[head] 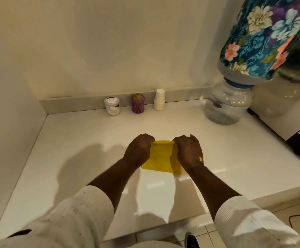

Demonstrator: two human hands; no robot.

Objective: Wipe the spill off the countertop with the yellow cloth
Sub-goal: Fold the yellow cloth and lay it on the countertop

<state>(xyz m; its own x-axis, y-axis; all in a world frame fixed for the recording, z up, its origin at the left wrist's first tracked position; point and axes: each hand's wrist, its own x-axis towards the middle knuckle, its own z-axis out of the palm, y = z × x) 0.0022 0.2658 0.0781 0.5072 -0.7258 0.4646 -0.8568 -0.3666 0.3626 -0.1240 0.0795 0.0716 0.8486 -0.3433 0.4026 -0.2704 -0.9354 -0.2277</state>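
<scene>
Three containers behind hands gripping yellow cloth.

Both hands gripping yellow cloth

Yellow cloth, white countertop, floral teal bottle cover.

Small white jar by back wall: dark print on lid and side, too blurred to read. No other text legible.
</scene>
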